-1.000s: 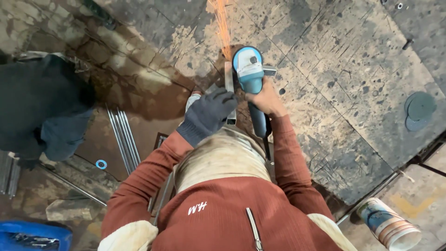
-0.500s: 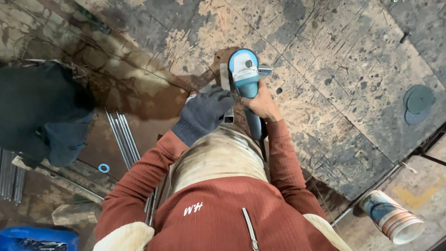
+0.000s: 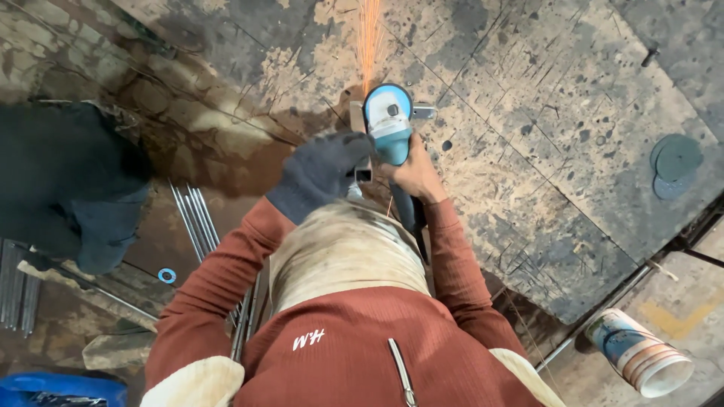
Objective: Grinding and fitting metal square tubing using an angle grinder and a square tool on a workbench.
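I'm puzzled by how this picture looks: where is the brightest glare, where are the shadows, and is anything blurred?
Head view: the brightest spot is the orange sparks streaking above the blue angle grinder, smeared into lines. The bare right hand and gloved left hand look fairly sharp. Deep shadow covers the dark clothing at left. The frame edges bend, as with a wide lens.

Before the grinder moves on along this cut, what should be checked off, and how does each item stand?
1. Right hand grips the angle grinder: ok.
2. Left hand, in a dark glove, steadies the metal workpiece: ok.
3. Right hand gloved: not ok, it is bare.
4. Sparks fly away from the body: ok.
5. Workpiece clamped: cannot tell.
6. Spare discs lie apart from the sparks: ok.
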